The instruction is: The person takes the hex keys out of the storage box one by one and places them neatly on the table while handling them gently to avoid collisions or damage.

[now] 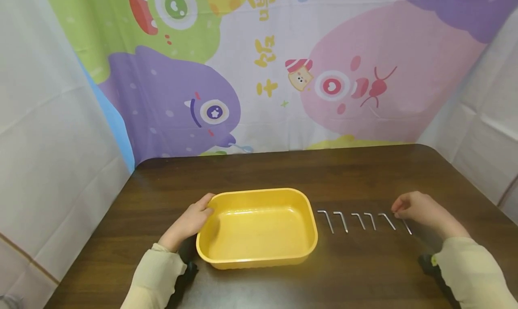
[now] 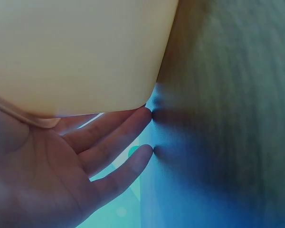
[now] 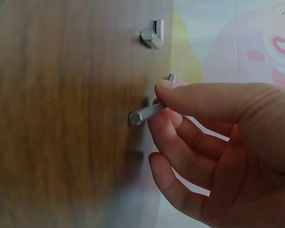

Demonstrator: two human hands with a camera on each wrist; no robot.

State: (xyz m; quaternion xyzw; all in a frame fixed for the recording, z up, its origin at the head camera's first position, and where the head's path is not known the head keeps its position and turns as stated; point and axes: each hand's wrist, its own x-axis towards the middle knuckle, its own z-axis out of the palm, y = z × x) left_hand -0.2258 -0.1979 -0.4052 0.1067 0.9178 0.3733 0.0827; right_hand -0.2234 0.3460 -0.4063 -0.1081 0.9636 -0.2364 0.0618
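A yellow plastic tray (image 1: 311, 219) lies empty on the dark wooden table (image 1: 364, 174). My left hand (image 1: 201, 211) rests against the tray's left wall, the fingers (image 2: 128, 128) straight along its underside and the thumb at the rim. To the right of the tray, several silver L-shaped hex keys (image 1: 343, 221) lie in a row. My right hand (image 1: 397, 208) is at the right end of that row. There it pinches the last hex key (image 3: 143, 114) between thumb and forefinger, low over the table. Another hex key (image 3: 152, 37) lies just beyond it.
A cartoon-monster backdrop (image 1: 259, 66) hangs behind the table, with white cloth on both sides. The table's rounded far corners and its right edge (image 1: 485, 196) are close to my right hand. Both my forearms wear pale sleeves (image 1: 473, 268).
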